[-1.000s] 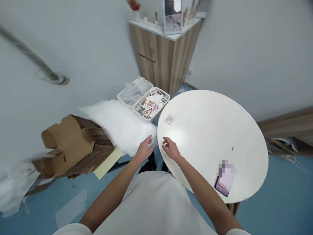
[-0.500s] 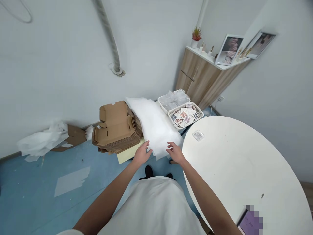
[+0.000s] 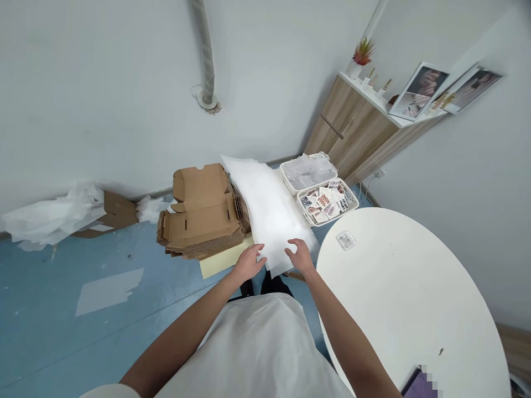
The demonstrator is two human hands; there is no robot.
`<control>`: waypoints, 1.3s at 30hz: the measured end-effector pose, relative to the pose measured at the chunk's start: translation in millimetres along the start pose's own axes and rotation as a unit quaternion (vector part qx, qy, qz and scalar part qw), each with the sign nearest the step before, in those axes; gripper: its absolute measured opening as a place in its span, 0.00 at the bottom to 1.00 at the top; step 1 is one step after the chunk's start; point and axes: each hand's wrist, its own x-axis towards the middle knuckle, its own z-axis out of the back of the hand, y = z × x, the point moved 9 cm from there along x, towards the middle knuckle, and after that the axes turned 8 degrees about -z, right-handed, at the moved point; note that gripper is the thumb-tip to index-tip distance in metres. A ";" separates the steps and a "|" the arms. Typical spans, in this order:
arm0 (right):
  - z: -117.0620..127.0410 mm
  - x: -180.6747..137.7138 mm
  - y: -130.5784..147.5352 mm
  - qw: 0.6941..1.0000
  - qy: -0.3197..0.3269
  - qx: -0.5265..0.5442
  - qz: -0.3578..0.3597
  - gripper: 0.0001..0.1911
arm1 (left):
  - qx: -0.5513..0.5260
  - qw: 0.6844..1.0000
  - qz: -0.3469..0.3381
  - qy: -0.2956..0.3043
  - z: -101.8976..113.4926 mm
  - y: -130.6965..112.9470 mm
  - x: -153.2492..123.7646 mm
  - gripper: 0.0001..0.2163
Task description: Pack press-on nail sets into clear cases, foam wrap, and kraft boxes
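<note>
A stack of white foam-like sheets (image 3: 271, 207) lies in front of me, its near end curving down toward my body. My left hand (image 3: 249, 262) hovers at the near left corner of the sheets, fingers apart and holding nothing. Over the near right part, my right hand (image 3: 299, 256) is likewise open and empty, thumb and fingers curved. Whether any fingertip touches the sheets I cannot tell. Left of them rests a pile of flattened brown cardboard boxes (image 3: 203, 213), with a pale yellow board (image 3: 222, 262) showing underneath.
Behind the sheets stand a white basket of clear plastic bags (image 3: 309, 170) and a white basket of printed cards (image 3: 327, 202). At right is a round white table (image 3: 406, 276) bearing a small clear case (image 3: 345, 240). A wooden cabinet (image 3: 352, 127) fills the corner. Plastic wrap (image 3: 58, 215) lies left.
The view has shifted, and my feet have moved beneath me. Both hands stay open near the close end of the white sheets.
</note>
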 end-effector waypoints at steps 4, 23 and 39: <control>-4.4 29.2 2.3 1.000 0.021 -0.016 0.011 0.18 | -0.033 0.999 0.010 0.007 -7.6 -0.7 20.4 0.18; -35.9 157.6 -6.5 0.999 0.021 0.012 -0.038 0.24 | -0.058 0.977 0.193 0.063 -47.4 44.2 102.4 0.31; -21.3 154.0 -1.4 0.991 0.036 0.097 -0.086 0.17 | -0.021 0.977 0.206 0.051 -41.0 37.9 104.7 0.30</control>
